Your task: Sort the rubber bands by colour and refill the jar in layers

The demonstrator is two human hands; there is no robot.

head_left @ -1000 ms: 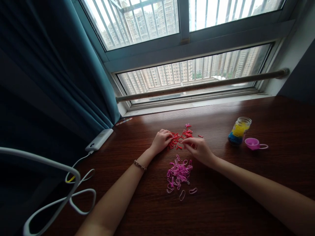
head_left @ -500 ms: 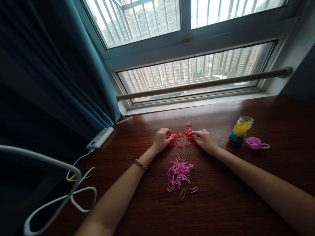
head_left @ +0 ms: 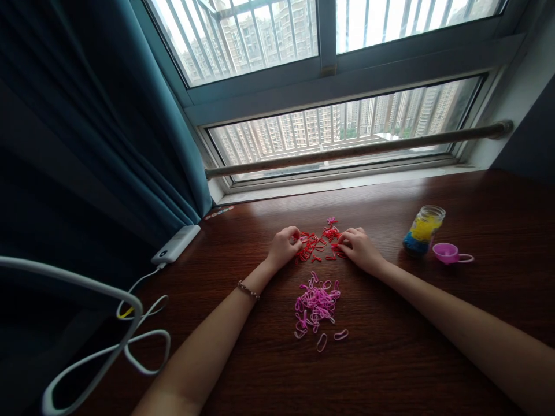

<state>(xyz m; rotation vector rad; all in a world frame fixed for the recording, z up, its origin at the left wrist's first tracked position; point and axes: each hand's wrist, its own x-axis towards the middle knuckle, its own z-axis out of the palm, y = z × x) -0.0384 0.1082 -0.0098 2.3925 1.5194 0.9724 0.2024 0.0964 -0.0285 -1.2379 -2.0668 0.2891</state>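
Note:
Small red rubber bands lie in two loose heaps: a left heap point(head_left: 309, 245) and a right heap point(head_left: 330, 233). At the left heap's edge is my left hand point(head_left: 284, 245), thumb and fingers pinched together with a bit of red band showing between them. My right hand point(head_left: 359, 248) rests at the right heap, its curled fingertips closed on red bands point(head_left: 336, 247). Closer to me sits a pile of pink rubber bands point(head_left: 318, 303), with two single bands lying just below it. A small pink cluster point(head_left: 332, 221) lies beyond the right heap.
On the right stand a glass jar point(head_left: 424, 231) with yellow and blue contents and a pink cup with a handle point(head_left: 446, 253). A white power strip point(head_left: 177, 244) with a looped white cable lies left by the curtain point(head_left: 173, 144). The window bar point(head_left: 359, 149) runs behind the dark wooden tabletop.
My right hand's fingers have curled in and drawn slightly toward me, uncovering part of the right red heap. My left hand has barely moved.

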